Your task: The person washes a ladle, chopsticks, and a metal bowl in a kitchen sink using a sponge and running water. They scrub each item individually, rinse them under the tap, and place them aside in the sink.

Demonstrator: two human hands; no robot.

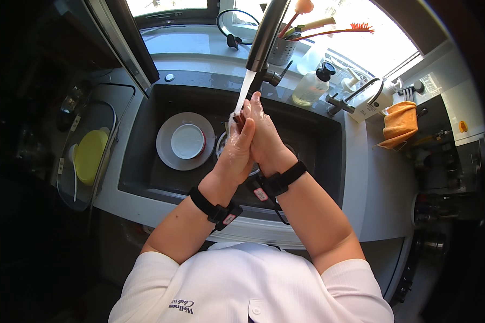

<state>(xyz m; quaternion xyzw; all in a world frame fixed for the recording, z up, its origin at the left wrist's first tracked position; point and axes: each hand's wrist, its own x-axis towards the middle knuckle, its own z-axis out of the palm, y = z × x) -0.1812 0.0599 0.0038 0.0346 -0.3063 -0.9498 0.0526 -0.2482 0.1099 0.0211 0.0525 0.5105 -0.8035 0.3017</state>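
My left hand (235, 149) and my right hand (266, 137) are pressed palm to palm over the dark sink (307, 169). Between them, dark reddish-brown sticks (237, 118) show at the fingers of the left hand; most of their length is hidden, and they may be chopsticks. Water (245, 91) runs from the metal tap (260, 44) onto the left fingers, and both hands are wet. Below the hands, a round vessel (221, 146) is mostly covered. To their left, a white bowl with a red outside (188, 141) stands on a grey plate (165, 151).
Behind the sink stand a pump bottle (310, 84), a perforated utensil holder (282, 52) with brushes, and a glass lid (237, 25). A small curved tap (341, 105) and an orange cloth (399, 123) are at the right. A dish rack (115, 117) with a yellow-green item (91, 155) is at the left.
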